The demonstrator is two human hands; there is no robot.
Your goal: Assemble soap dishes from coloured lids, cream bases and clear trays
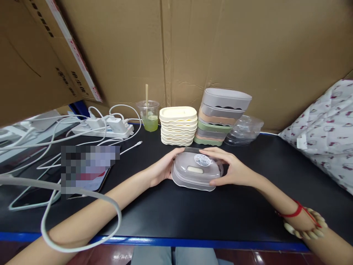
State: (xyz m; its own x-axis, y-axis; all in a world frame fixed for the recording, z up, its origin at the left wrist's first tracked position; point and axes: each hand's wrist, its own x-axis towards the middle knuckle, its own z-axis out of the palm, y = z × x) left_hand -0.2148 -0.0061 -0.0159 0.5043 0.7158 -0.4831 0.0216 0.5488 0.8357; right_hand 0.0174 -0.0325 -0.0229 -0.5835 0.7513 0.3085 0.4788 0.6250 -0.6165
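Observation:
Both hands hold a grey oval box with a clear plastic lid [193,175] over the black tabletop. A round printed sticker [202,160] and a pale oblong patch show on its top. My left hand [164,169] grips the left end, its fingers partly hidden behind the box. Around the right end curls my right hand [227,167], thumb at the front and fingers over the far edge. Behind the box rise a stack of cream oval trays [178,127] and a leaning stack of grey, peach and green oval boxes [217,117]. Clear lids [245,129] lie beside them.
A cup of green drink with a straw [150,121] stands at the back. On the left are a power strip [118,127] with tangled white cables and a phone-like device [91,171], partly blurred. A patterned white bag [325,125] bulges at the right; cardboard walls the back.

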